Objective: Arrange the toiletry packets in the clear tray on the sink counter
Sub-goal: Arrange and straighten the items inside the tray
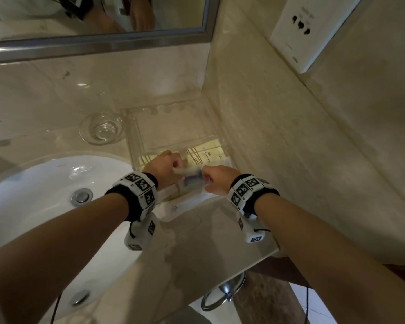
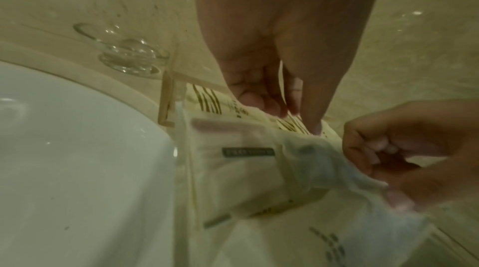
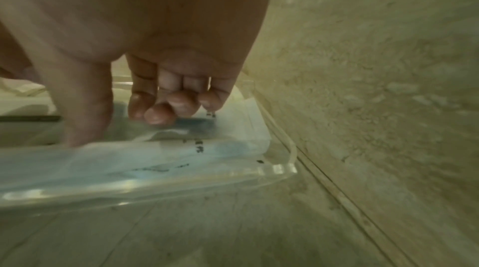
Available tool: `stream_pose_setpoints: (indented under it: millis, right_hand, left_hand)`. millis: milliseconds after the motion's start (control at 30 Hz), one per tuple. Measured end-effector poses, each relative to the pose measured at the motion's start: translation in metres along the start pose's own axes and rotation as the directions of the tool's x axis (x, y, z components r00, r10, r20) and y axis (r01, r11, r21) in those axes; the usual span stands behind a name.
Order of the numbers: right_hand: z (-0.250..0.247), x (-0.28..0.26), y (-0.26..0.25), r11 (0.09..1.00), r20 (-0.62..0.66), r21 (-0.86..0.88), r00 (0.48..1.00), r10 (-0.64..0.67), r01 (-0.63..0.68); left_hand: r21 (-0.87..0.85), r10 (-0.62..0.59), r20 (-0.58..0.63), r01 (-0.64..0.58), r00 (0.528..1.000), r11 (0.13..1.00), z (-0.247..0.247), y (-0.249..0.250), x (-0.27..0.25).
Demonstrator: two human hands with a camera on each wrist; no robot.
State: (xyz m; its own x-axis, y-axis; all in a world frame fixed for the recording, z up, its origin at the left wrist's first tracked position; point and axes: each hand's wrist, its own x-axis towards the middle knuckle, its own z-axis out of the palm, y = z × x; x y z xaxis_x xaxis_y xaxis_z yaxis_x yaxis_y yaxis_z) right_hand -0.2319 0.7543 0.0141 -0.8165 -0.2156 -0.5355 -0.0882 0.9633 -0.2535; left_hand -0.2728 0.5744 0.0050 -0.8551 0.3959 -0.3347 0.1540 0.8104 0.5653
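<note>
Both hands pinch one clear packet [image 1: 192, 177] by its ends, left hand [image 1: 165, 168] and right hand [image 1: 218, 180], long axis left-right between them, just over the tray [image 1: 136, 127] front where yellow packets [image 1: 206, 153] already lie

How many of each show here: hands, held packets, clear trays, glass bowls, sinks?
hands: 2 (left hand, right hand)
held packet: 1
clear tray: 1
glass bowl: 1
sink: 1
Total: 6
</note>
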Motion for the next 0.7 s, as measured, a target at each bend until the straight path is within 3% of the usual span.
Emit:
stream_pose_setpoints:
  millis: [167,433,700]
  right_hand:
    - [0.004,0.002,-0.011,0.996,0.101,-0.052,0.993,-0.068,0.074]
    - [0.022,0.013,-0.033,0.981,0.081,-0.149,0.99,-0.112,0.123]
    - [0.023,0.016,-0.042,0.985,0.021,-0.153,0.997,-0.075,0.078]
  left_hand:
    - [0.005,0.017,0.125,-0.018,0.992,1.0,-0.008,-0.006,-0.011]
    - [0.148,-0.018,0.328,-0.032,0.945,0.988,0.0,-0.015,-0.027]
    - [0.287,0.028,0.324,-0.127,0.946,0.95,0.002,-0.02,-0.031]
